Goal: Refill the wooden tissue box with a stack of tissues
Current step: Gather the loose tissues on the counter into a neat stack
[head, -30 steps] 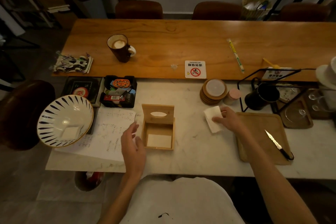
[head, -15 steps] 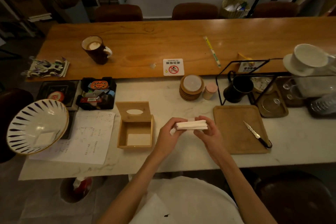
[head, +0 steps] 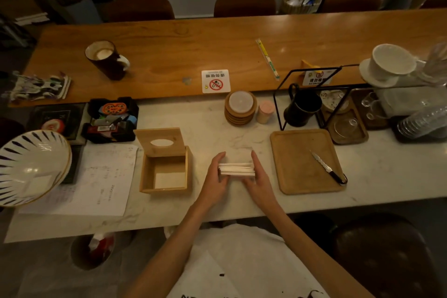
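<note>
The wooden tissue box [head: 166, 188] stands on the white marble counter with its hinged lid [head: 160, 141] tipped back; a pale sheet lies on its floor. Just right of the box, a white stack of tissues [head: 236, 169] is pressed between my two hands, low over the counter. My left hand [head: 216, 176] holds the stack's left end and my right hand [head: 259, 179] holds its right end, fingers pointing away from me.
A wooden tray [head: 300, 164] with a knife [head: 327, 169] lies to the right. Left of the box are a printed paper [head: 101, 179] and a striped bowl [head: 29, 167]. Behind stand stacked coasters [head: 240, 109], a black mug [head: 302, 108] in a wire rack, and a coffee cup [head: 106, 59].
My right hand lifted the tissues from the counter, my left hand joined it, and both now squeeze the stack, lower and closer to the counter than half a second ago.
</note>
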Tool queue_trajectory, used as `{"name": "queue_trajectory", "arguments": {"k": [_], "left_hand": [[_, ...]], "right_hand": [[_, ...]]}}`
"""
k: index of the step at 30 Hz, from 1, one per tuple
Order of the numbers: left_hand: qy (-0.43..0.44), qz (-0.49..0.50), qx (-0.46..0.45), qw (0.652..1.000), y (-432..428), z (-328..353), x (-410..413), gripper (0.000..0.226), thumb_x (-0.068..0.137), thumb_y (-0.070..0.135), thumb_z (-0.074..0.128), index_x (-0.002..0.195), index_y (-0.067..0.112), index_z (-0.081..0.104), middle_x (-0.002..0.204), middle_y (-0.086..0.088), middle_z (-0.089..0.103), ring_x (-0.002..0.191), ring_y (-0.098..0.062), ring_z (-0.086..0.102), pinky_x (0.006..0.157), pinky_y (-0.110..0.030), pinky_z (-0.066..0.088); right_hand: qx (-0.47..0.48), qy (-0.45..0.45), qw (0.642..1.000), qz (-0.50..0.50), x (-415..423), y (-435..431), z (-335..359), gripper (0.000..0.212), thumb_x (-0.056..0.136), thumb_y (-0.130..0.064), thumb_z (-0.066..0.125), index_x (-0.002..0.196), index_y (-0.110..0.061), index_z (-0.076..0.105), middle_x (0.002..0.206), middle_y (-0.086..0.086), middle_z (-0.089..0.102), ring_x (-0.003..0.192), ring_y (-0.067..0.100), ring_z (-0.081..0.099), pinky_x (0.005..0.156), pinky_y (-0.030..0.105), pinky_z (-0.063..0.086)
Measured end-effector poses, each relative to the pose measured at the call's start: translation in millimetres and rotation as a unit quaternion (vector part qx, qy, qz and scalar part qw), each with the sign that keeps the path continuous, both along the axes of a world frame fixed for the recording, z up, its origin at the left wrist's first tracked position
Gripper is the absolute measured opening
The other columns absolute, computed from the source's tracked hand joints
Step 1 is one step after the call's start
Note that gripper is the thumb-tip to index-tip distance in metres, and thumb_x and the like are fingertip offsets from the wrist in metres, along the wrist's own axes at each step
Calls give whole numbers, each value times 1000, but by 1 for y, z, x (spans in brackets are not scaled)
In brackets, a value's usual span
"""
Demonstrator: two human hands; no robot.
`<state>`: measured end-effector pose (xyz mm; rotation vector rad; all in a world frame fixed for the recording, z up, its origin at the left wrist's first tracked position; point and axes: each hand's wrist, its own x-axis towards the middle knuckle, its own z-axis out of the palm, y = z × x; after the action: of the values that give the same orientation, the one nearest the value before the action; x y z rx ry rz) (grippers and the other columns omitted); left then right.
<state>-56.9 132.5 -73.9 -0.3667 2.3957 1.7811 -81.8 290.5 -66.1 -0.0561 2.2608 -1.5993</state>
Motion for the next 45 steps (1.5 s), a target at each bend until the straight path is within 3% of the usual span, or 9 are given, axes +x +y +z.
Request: {"name": "queue_trajectory", "arguments": {"k": [8,12,17,23,28,32,37,41,45], "left_hand": [[6,-11,-11,1000,4,-2,3,58,90,0,58,140,14,33,137,-4,42,129,-13,43,112,-28,36],[35,-44,-103,993,6,-5,2,44,88,-3,56,128,11,45,125,-5,42,118,-17,45,106,-32,41],[85,-55,-228,968,3,-4,3,32,89,2,56,120,12,56,117,-6,49,106,-19,51,92,-31,45],[58,-120,-350,927,1,-3,3,50,91,16,57,140,15,43,137,-11,43,124,-24,41,103,-32,34],[69,-122,-371,918,4,3,2,40,88,7,55,128,14,52,126,-8,49,112,-21,46,92,-27,36],[63,-106,-381,916,4,1,2,51,88,9,54,138,12,43,140,-10,42,128,-24,39,106,-32,31],[76,-104,-392,911,5,4,-2,37,87,8,51,123,11,53,119,-9,54,107,-24,50,92,-31,37],[68,-105,-419,899,9,-2,-1,59,84,16,58,140,9,41,136,-15,45,123,-29,44,102,-37,36],[49,-117,-436,891,7,-4,-3,77,82,20,60,150,11,26,152,-18,28,140,-34,28,112,-42,27]], "right_hand": [[3,16,1000,14,0,-9,-6,76,97,-6,55,156,-18,8,159,-7,16,143,5,20,103,-4,21],[71,78,993,45,0,-6,-9,62,94,-1,56,150,-14,32,151,4,38,138,15,37,112,17,30],[198,198,958,58,-3,3,-10,35,91,-8,63,124,-19,61,117,1,55,105,14,53,88,34,52],[292,213,924,128,-4,1,-10,48,93,-19,61,139,-13,49,139,11,49,127,27,47,102,39,46],[296,219,923,109,-4,-1,-7,28,95,-15,58,123,-14,59,118,6,58,105,25,56,82,35,50],[309,226,916,122,-4,-1,-10,53,91,-18,63,141,-9,46,135,12,51,121,27,49,100,38,46],[324,284,896,111,-7,-1,-9,47,92,-12,63,137,-10,51,128,11,60,116,27,58,96,41,51],[378,247,881,143,-5,-4,-13,67,97,-34,55,154,-17,25,156,17,30,146,35,25,117,46,28],[356,222,895,154,-5,-3,-17,89,94,-43,56,155,-23,-6,164,13,-4,151,34,-6,121,44,8]]}}
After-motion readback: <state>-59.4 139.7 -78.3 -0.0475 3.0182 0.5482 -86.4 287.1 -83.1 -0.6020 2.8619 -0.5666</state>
